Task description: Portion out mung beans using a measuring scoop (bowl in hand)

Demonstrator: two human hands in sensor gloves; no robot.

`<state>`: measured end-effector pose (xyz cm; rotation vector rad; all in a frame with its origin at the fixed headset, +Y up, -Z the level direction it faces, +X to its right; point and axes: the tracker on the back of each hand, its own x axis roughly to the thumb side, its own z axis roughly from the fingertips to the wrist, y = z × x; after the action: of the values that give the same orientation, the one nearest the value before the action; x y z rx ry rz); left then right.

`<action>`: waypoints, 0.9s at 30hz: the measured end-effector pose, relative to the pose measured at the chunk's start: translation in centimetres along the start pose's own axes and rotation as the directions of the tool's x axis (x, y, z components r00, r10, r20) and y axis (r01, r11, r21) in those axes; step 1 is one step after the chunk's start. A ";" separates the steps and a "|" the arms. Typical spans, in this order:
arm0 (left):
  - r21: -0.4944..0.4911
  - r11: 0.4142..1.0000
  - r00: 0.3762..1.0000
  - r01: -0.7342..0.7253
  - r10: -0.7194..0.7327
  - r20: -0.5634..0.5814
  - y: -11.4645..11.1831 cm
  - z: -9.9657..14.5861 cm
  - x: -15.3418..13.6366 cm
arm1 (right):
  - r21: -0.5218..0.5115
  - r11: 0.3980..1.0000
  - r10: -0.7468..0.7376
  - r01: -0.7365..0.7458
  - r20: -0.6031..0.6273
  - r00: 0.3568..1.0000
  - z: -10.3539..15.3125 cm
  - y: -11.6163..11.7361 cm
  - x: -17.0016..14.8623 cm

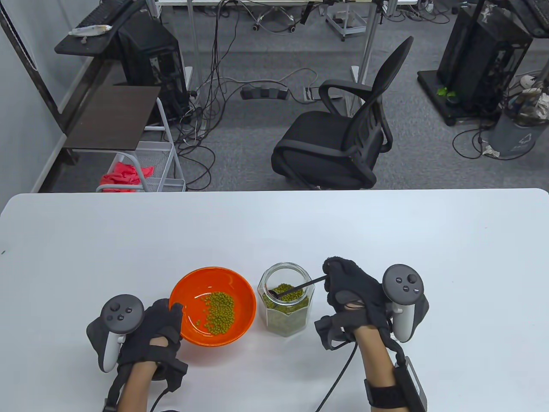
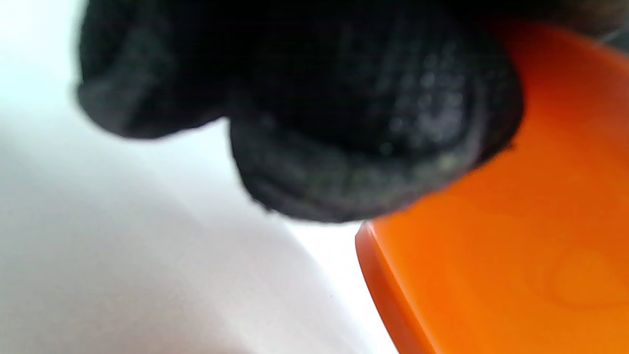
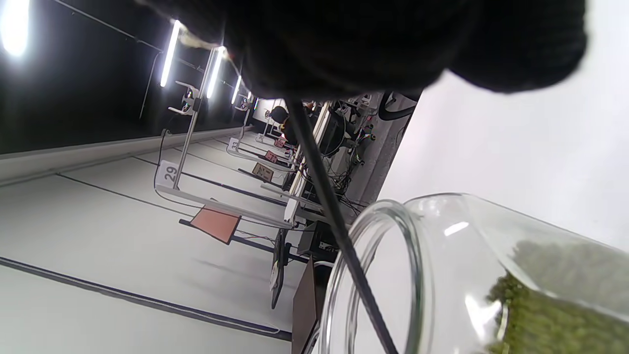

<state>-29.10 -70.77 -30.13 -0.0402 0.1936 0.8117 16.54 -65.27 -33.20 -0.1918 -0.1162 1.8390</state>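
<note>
An orange bowl [image 1: 240, 296] sits on the white table [image 1: 274, 223] with a patch of mung beans [image 1: 218, 311] inside. My left hand [image 1: 165, 319] grips the bowl's left rim; the left wrist view shows gloved fingers [image 2: 344, 123] against the orange bowl wall [image 2: 516, 255]. A glass jar [image 1: 284, 304] of mung beans stands right of the bowl. My right hand [image 1: 343, 285] holds the black measuring scoop [image 1: 296, 287] by its handle, with the scoop head inside the jar mouth. In the right wrist view the handle [image 3: 329, 206] runs into the jar [image 3: 442, 275].
A black office chair [image 1: 343, 128] stands beyond the table's far edge. A wire cart [image 1: 141, 167] with red cloth stands at far left. Cables run from both wrists to the table's near edge.
</note>
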 end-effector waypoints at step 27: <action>-0.004 1.000 1.000 0.013 -0.013 -0.004 -0.1 0.1 0.1 | -0.095 0.984 -0.144 0.149 0.056 0.988 1.2 -4.1 1.7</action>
<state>-28.94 -70.72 -30.11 -0.0470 0.1955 0.7995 19.72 -62.50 -31.40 -0.2019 -0.2499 1.6925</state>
